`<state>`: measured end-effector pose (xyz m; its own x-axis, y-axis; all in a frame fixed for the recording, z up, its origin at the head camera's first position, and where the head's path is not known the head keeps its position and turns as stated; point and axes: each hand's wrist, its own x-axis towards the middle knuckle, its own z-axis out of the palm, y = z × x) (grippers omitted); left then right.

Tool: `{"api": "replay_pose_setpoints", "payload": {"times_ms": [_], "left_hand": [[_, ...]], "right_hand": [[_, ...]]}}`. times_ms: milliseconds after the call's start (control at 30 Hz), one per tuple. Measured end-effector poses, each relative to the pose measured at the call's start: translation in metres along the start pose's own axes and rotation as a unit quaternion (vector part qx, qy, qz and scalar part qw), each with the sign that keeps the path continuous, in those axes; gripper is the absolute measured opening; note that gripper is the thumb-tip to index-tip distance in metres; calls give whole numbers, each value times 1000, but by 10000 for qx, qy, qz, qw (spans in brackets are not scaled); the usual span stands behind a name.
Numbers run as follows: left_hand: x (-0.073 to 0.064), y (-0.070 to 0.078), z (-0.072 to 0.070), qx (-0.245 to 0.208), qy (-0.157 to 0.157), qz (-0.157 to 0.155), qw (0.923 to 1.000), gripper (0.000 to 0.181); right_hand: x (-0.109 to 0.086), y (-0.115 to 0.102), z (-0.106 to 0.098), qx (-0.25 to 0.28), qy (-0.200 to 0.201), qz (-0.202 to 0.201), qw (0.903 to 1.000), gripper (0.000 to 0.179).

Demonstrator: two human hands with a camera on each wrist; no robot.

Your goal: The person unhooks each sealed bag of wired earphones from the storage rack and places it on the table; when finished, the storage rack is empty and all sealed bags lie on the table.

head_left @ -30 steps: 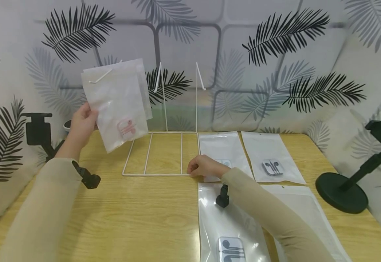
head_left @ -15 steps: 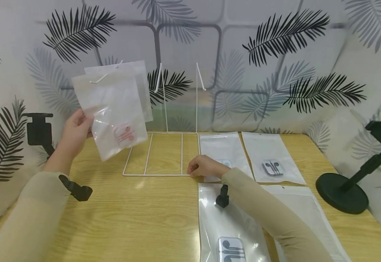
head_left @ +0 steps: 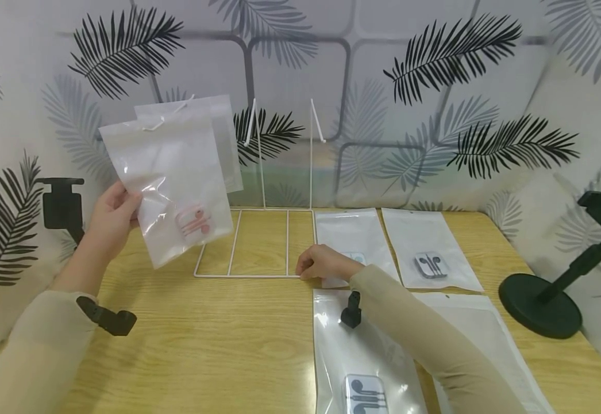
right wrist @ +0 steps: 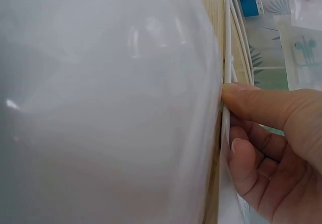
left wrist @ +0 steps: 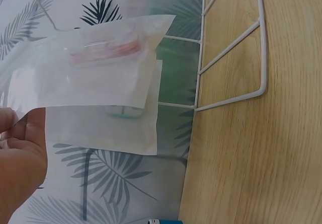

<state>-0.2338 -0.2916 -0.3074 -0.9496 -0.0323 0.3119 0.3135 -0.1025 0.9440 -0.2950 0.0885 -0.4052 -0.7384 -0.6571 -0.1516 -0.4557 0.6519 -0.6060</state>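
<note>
My left hand (head_left: 113, 215) pinches the left edge of a white plastic bag (head_left: 176, 167) with pink earphones (head_left: 193, 222) in it. The bag slants, its top at the tip of a hook (head_left: 153, 126) on the white wire rack (head_left: 249, 276). Farther back along that hook hangs a second white bag (head_left: 229, 149); the left wrist view shows it below the first bag. At the front right corner of the rack's base, my right hand (head_left: 326, 263) pinches the wire between thumb and fingers, as the right wrist view (right wrist: 271, 133) shows from close up.
Two smaller earphone bags (head_left: 424, 230) lie behind my right forearm. A large glossy bag (head_left: 352, 339) and another white bag (head_left: 476, 322) lie under and beside it. Black stands rise at left (head_left: 61, 207) and right (head_left: 540, 302). Two bare hooks (head_left: 316, 121) jut from the rack.
My left hand has drawn the front bag left and toward me, sliding its top nearer the hook's tip and apart from the bag behind. My right hand stays put.
</note>
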Motion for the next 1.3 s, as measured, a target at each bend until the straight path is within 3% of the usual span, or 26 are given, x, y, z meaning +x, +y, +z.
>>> {"api": "replay_pose_setpoints", "payload": {"times_ms": [533, 967, 1300], "left_hand": [[-22, 8, -7, -584, -194, -55, 9981, 26], [-35, 16, -6, -1287, -413, 86, 9908, 29], [-42, 19, -5, -1129, -462, 56, 9925, 31]], "right_hand": [[-2, 0, 0, 141, -43, 107, 9998, 4], [-1, 0, -1, 66, -22, 82, 9999, 4], [-1, -1, 1, 71, -12, 64, 10000, 4]]}}
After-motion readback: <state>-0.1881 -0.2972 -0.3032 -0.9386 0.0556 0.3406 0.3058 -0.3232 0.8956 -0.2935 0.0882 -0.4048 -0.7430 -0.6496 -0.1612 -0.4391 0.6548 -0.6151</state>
